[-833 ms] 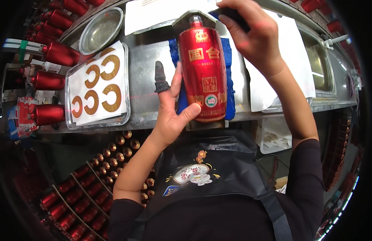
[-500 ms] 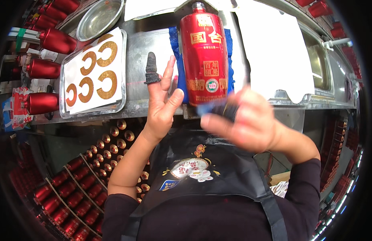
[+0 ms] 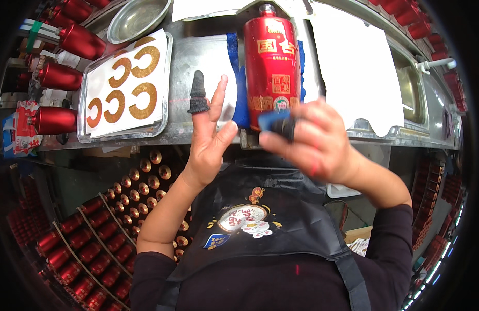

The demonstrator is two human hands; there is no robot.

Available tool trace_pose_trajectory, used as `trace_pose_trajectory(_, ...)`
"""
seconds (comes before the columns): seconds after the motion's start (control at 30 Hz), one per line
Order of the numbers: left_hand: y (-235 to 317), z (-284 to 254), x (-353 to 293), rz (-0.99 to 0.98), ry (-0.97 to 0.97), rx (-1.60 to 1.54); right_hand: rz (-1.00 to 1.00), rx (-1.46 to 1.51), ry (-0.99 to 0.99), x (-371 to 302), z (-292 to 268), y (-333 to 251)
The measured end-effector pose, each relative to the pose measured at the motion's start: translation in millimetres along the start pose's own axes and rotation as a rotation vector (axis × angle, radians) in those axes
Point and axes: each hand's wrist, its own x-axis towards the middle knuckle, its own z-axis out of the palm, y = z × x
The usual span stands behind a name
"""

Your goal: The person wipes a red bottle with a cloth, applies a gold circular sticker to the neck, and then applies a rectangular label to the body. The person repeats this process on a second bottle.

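A large red bottle (image 3: 273, 67) with gold print lies on a blue cloth (image 3: 241, 98), its neck pointing away from me. My left hand (image 3: 207, 140) hovers just left of the bottle, palm turned inward and fingers apart, holding nothing. A black finger cot (image 3: 198, 93) covers one of its fingers. Closed at the bottle's near end is my right hand (image 3: 317, 140), partly blurred, with black covering on a finger too. From its fingertips pokes a small blue flat piece (image 3: 273, 119), close to the bottle's base; whether it touches is unclear.
Left of the bottle, a clear tray (image 3: 167, 88) carries a white sheet of gold C-shaped labels (image 3: 114, 106). A metal bowl (image 3: 138, 20) sits behind it. More red bottles (image 3: 55, 120) lie at far left. A white board (image 3: 353, 67) is at right. Racked bottles stand below, left.
The bottle, tray and table appear shifted slightly in view, up and to the right. My right hand and the blue piece have moved slightly up; the left hand stays open.
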Motion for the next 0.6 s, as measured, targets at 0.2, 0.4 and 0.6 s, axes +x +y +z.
trace_pose_trajectory(0.2, 8.5, 7.2, 18.3, 0.090, -0.149, 0.329, 0.296, 0.181, 0.097, 72.8, 0.8, 65.3)
trace_pose_trajectory(0.4, 8.9, 26.6, 37.9, -0.003, -0.118, 0.581, -0.211, -0.084, 0.221, 73.1, -12.9, 75.1)
trace_pose_trajectory(0.6, 0.4, 23.1, 45.2, 0.075, -0.084, 0.641, 0.431, 0.405, 0.248, 49.7, -4.1, 62.8)
